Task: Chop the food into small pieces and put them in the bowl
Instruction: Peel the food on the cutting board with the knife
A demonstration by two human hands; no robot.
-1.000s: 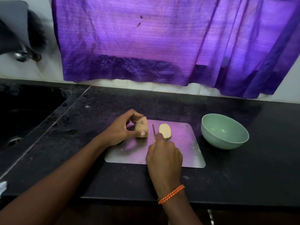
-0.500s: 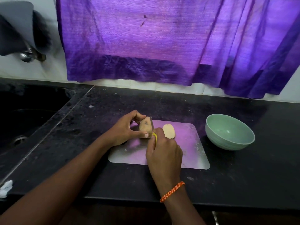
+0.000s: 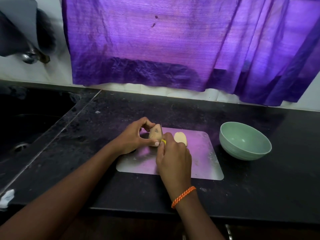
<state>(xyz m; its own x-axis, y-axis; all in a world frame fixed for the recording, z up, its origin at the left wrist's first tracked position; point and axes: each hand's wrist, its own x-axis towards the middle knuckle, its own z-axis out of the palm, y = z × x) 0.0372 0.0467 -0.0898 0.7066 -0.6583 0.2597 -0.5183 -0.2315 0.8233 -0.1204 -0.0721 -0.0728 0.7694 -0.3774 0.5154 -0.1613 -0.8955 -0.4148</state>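
One potato half [image 3: 155,134] stands upright.

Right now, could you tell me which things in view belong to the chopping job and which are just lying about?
In use:
- left hand gripping the potato half
- right hand holding the knife on it
- cut potato piece
- cutting board
- green bowl

Lying about:
- purple curtain
- sink
- tap
- white scrap at the counter's edge

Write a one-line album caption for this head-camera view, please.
Left hand steadies a potato half on the cutting board while the right hand slices with a knife; green bowl waits empty.
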